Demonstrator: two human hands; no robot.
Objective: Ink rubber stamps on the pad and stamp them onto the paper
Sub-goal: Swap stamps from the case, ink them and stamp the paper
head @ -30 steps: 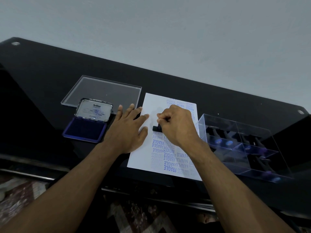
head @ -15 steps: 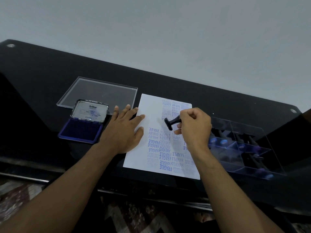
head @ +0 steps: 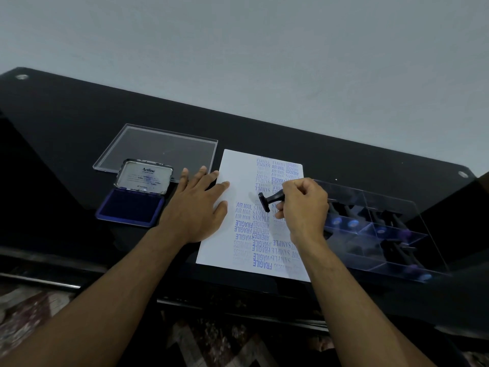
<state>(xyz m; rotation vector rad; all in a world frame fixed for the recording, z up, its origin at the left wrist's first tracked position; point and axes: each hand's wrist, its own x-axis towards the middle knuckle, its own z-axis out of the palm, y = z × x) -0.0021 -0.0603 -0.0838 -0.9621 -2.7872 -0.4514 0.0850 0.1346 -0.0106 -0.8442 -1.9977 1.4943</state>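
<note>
Black glass makes up the table top, seen in the head view from above with a pale grey wall behind it. A white sheet of paper lies near the front edge, covered in blue imprints reading AIR MAIL, SAMPLE, AMENDED and FRAGILE, some printed upside down or sideways; its upper left part is unprinted.

The left hand lies flat with fingers straight and spread, palm on the table and the fingertips and thumb pressing on the paper's left edge. The right hand is curled around the handle of a black rubber stamp, pinching it between thumb and fingers. The stamp is tilted on its side above the middle of the sheet, its flat base turned toward the left hand and off the paper, casting a faint shadow on the white area beside it.

To the left of the left hand sits the ink pad, open, its dark blue pad facing up and its metal lid raised behind it with the word Artline on a label. Behind the pad a clear flat plastic lid lies on the table, touching or just beside the paper's upper left corner. To the right of the paper stands a clear compartmented box with more dark-handled stamps in it; how many cannot be told. A patterned floor shows below the table edge.
</note>
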